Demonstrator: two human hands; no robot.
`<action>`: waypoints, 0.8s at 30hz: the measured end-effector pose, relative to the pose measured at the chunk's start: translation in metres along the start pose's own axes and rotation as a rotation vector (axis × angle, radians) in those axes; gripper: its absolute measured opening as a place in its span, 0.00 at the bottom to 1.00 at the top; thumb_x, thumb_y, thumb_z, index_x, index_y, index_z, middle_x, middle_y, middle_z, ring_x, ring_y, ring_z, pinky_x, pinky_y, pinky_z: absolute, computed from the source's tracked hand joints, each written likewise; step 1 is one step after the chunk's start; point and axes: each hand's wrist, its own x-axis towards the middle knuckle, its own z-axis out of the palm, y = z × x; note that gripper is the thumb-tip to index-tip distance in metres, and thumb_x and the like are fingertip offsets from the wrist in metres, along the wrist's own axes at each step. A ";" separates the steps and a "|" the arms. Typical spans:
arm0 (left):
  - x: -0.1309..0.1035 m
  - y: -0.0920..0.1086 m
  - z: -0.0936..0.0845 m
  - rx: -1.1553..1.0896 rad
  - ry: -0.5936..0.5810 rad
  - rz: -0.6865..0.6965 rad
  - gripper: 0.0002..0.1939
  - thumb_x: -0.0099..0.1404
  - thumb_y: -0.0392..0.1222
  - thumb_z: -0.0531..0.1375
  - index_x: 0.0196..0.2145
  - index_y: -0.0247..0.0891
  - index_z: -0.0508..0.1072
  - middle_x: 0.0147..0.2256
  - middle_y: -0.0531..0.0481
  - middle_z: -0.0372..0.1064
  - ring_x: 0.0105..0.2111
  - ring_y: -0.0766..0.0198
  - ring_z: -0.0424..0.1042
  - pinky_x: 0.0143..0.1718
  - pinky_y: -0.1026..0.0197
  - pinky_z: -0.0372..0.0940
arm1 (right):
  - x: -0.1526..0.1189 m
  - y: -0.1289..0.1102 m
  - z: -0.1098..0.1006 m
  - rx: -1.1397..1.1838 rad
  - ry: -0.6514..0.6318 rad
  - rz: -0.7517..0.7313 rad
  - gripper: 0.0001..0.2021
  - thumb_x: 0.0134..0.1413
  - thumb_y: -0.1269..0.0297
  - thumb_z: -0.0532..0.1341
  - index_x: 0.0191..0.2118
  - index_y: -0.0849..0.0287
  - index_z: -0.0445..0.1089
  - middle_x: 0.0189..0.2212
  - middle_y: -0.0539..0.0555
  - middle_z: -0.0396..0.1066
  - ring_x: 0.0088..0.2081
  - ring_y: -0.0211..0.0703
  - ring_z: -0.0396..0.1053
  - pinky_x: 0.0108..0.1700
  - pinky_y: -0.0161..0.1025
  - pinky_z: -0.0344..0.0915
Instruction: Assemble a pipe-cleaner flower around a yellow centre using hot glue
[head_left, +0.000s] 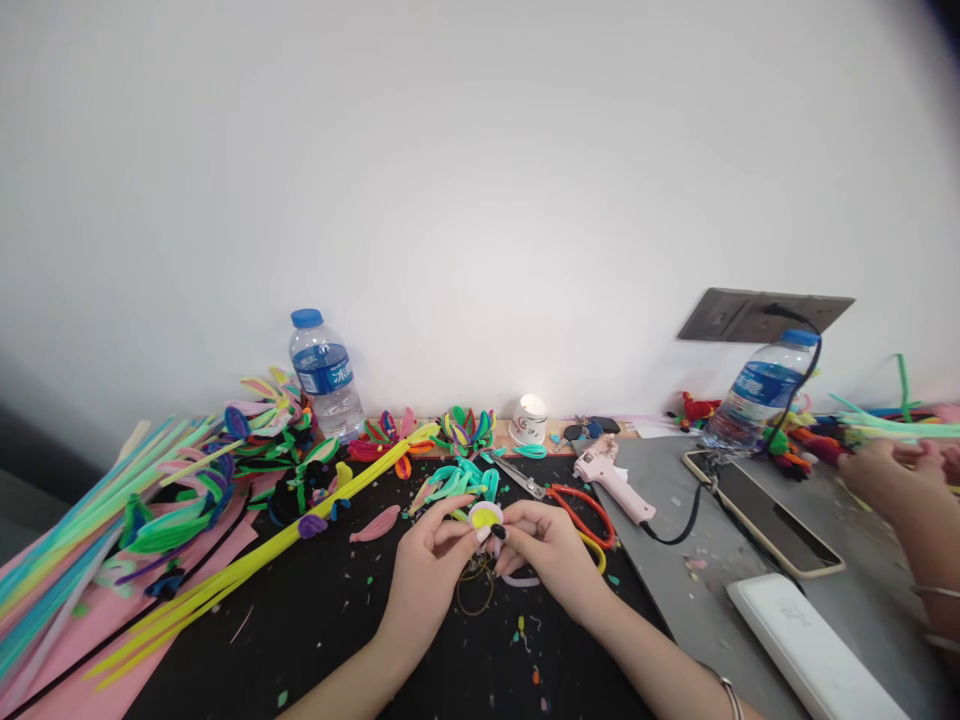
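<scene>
Near the middle of the head view, a small round piece (486,516), yellow inside a pale pink rim, is pinched between both hands. My left hand (435,560) grips its left side with thumb and fingers. From the right, my right hand (546,550) pinches the same piece, a dark nail showing on the thumb. Below it hangs or lies a thin gold-coloured ring (475,597). Just behind the hands are turquoise fuzzy loops (469,480) and scissors with red handles (589,515). A pink fuzzy petal (376,524) lies to the left on the black mat (315,620).
Fuzzy stems (247,575) and coloured bundles cover the left. Water bottles (326,375) stand at both sides. A pink glue gun (619,485), phone (772,515) and white box (810,640) lie right. Another person's hand (892,485) is at the far right. A paper cup (528,421) stands behind.
</scene>
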 end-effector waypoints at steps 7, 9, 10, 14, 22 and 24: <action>0.002 -0.001 -0.001 -0.021 -0.015 -0.021 0.21 0.52 0.40 0.65 0.45 0.36 0.71 0.30 0.46 0.78 0.33 0.54 0.77 0.39 0.58 0.68 | 0.000 0.001 -0.002 0.007 -0.014 -0.006 0.16 0.42 0.53 0.66 0.31 0.62 0.69 0.22 0.51 0.73 0.20 0.39 0.71 0.26 0.35 0.69; 0.002 0.000 -0.001 -0.050 -0.014 -0.018 0.22 0.50 0.39 0.65 0.44 0.38 0.72 0.30 0.46 0.78 0.34 0.54 0.77 0.40 0.57 0.68 | 0.000 -0.001 -0.003 0.008 -0.020 -0.008 0.17 0.42 0.53 0.66 0.31 0.62 0.69 0.22 0.51 0.73 0.21 0.39 0.71 0.26 0.35 0.69; 0.002 0.001 -0.001 -0.061 -0.013 -0.015 0.22 0.50 0.39 0.66 0.44 0.38 0.72 0.30 0.46 0.78 0.34 0.53 0.77 0.40 0.57 0.68 | 0.000 -0.001 -0.004 0.007 -0.021 -0.012 0.16 0.42 0.53 0.66 0.32 0.62 0.69 0.22 0.51 0.73 0.21 0.39 0.71 0.26 0.35 0.69; 0.003 0.000 -0.001 -0.054 -0.020 0.001 0.21 0.51 0.38 0.65 0.44 0.40 0.72 0.33 0.44 0.79 0.39 0.52 0.75 0.45 0.55 0.66 | 0.001 -0.003 -0.006 0.008 -0.028 -0.035 0.15 0.44 0.54 0.65 0.31 0.61 0.70 0.21 0.50 0.72 0.20 0.38 0.71 0.27 0.34 0.68; 0.010 -0.003 -0.008 -0.084 0.013 0.000 0.23 0.52 0.40 0.65 0.46 0.38 0.67 0.39 0.42 0.76 0.44 0.54 0.73 0.43 0.59 0.66 | 0.002 -0.008 -0.011 0.046 0.000 -0.055 0.14 0.45 0.55 0.65 0.32 0.62 0.69 0.24 0.52 0.74 0.21 0.37 0.71 0.27 0.34 0.69; 0.013 -0.001 -0.010 -0.096 0.037 -0.017 0.23 0.52 0.41 0.65 0.45 0.37 0.66 0.35 0.44 0.77 0.38 0.57 0.75 0.39 0.60 0.68 | 0.002 -0.009 -0.012 0.058 0.019 -0.049 0.15 0.45 0.55 0.65 0.32 0.62 0.68 0.24 0.52 0.74 0.22 0.37 0.71 0.28 0.34 0.68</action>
